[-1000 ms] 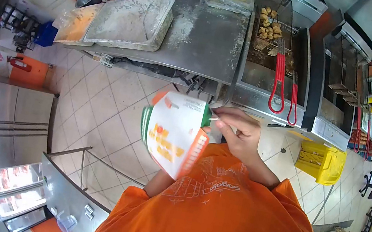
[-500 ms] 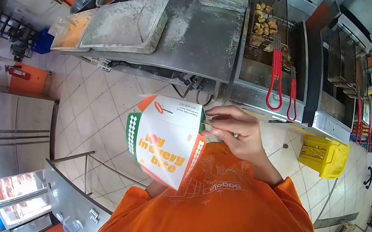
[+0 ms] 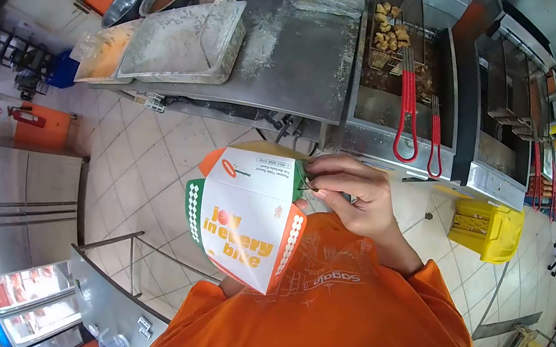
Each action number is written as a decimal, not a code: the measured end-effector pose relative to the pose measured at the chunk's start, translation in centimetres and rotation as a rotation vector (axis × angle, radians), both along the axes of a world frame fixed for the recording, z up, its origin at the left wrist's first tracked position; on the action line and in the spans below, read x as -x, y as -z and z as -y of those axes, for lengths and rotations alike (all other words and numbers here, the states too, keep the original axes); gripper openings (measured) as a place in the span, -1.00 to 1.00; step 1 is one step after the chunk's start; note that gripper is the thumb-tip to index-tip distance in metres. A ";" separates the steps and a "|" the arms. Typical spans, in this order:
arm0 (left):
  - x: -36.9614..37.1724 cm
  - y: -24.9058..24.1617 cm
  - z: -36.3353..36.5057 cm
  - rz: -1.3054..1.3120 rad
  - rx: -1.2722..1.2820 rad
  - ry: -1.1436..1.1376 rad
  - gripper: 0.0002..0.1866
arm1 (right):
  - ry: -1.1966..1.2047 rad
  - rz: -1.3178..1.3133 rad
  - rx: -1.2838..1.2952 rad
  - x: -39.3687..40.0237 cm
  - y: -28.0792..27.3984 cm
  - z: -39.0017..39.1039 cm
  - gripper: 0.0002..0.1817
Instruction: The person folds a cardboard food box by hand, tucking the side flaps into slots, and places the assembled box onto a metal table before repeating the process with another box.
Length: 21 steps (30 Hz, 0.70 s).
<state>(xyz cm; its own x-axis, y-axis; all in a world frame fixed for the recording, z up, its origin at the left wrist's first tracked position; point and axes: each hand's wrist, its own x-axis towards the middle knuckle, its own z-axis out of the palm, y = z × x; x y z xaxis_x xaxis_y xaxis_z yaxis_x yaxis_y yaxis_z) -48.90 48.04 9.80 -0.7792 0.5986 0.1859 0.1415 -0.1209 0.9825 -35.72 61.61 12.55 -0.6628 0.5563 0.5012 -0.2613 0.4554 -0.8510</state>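
An open carton (image 3: 246, 212), white with orange and green edges and "joy in every bite" printed on it, is held tilted in front of the orange shirt. At its upper right corner my right hand (image 3: 352, 193) pinches the green flap between thumb and fingers. Most of my left hand (image 3: 301, 205) is hidden behind the carton; only a fingertip shows at the right edge, and the left forearm runs in beneath. A brownish-yellow edge shows behind the carton's top. What lies inside the carton cannot be seen.
Ahead stands a steel counter (image 3: 292, 66) with a floury tray (image 3: 174, 46) and metal bowls (image 3: 124, 3). Right of it, a fryer (image 3: 388, 107) holds a basket of fried pieces (image 3: 390, 30) with red handles. A yellow crate (image 3: 485, 230) sits on the floor at right.
The carton has turned slightly and come a little lower, and its print is sharper. A brownish-yellow edge now shows above it. My right hand keeps its pinch at the corner.
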 end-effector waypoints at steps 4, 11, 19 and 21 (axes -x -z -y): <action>-0.7 0.4 -0.2 -0.014 -0.016 -0.018 -0.60 | 0.035 0.014 0.005 0.0 0.1 0.5 -0.87; -2.3 1.7 -1.3 -0.026 -0.034 -0.095 -0.60 | 0.069 -0.073 0.146 0.4 1.5 0.4 -0.78; -3.2 1.3 -3.7 0.217 -0.328 -0.013 -0.61 | 0.353 0.078 -0.381 2.2 1.4 1.2 -0.45; -3.0 0.8 -3.8 0.310 -0.400 0.187 -0.58 | 0.365 0.091 -0.211 2.2 3.5 1.5 -0.37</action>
